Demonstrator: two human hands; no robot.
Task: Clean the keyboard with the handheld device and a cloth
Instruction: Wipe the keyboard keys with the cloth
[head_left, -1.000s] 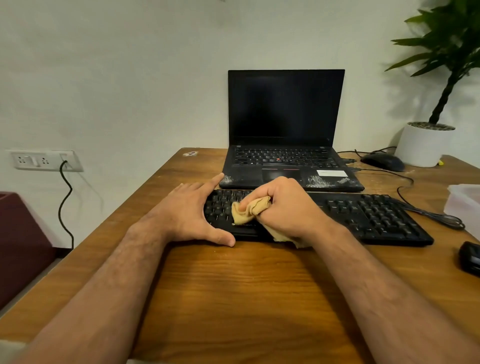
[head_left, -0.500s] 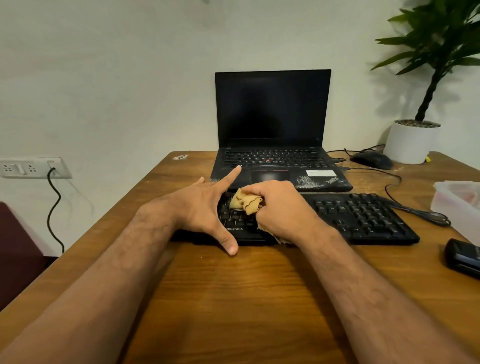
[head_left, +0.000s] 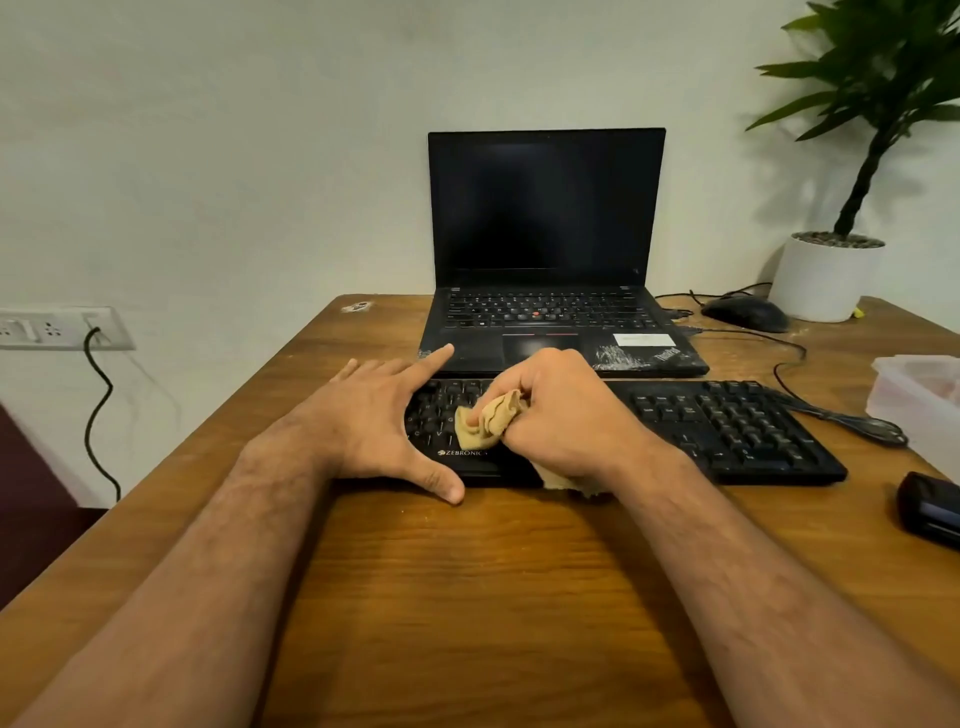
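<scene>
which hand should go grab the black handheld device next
The left hand. It lies open on the keyboard, holding nothing; the right hand grips the cloth. But the device lies far right.

Soft, even indoor light on my feed, plant (head_left: 878, 93) throwing a faint shadow on the wall (head_left: 208, 156), mild sheen on the surface (head_left: 493, 597), wide-angle bending at edges, focus sharp throughout.
</scene>
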